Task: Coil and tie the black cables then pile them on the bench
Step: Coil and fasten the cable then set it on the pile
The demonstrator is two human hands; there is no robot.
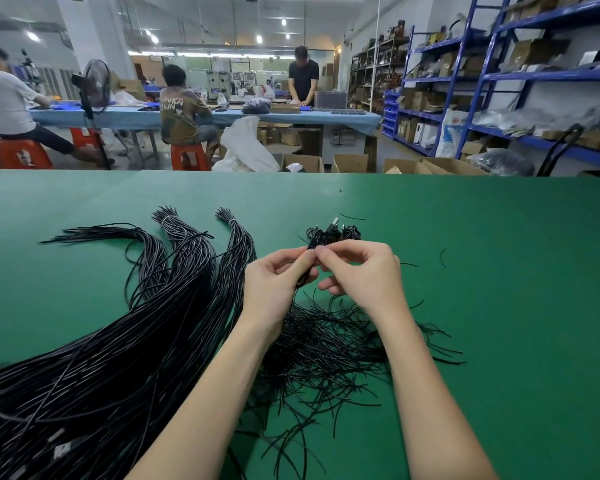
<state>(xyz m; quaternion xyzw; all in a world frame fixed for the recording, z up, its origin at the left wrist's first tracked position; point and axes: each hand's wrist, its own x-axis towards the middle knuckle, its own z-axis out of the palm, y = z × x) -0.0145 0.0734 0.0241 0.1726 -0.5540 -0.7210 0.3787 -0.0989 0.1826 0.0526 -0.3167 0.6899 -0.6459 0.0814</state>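
Note:
My left hand (pixel 278 275) holds a small coiled black cable (pixel 305 277) above the green bench (pixel 465 271), fingers curled round it. My right hand (pixel 357 268) pinches the same coil at its top, fingertips meeting those of the left. Just beyond the hands lies a small pile of coiled, tied cables (pixel 333 233). A heap of thin black twist ties (pixel 329 344) is spread under my forearms. Long bundles of uncoiled black cables (pixel 118 341) fan out on the left, some bound near their far ends.
A few stray ties (pixel 442 258) lie on the bench to the right. Beyond the far edge are cardboard boxes (pixel 350 162), people seated at a blue table (pixel 136 116) and blue shelving (pixel 499 77) on the right.

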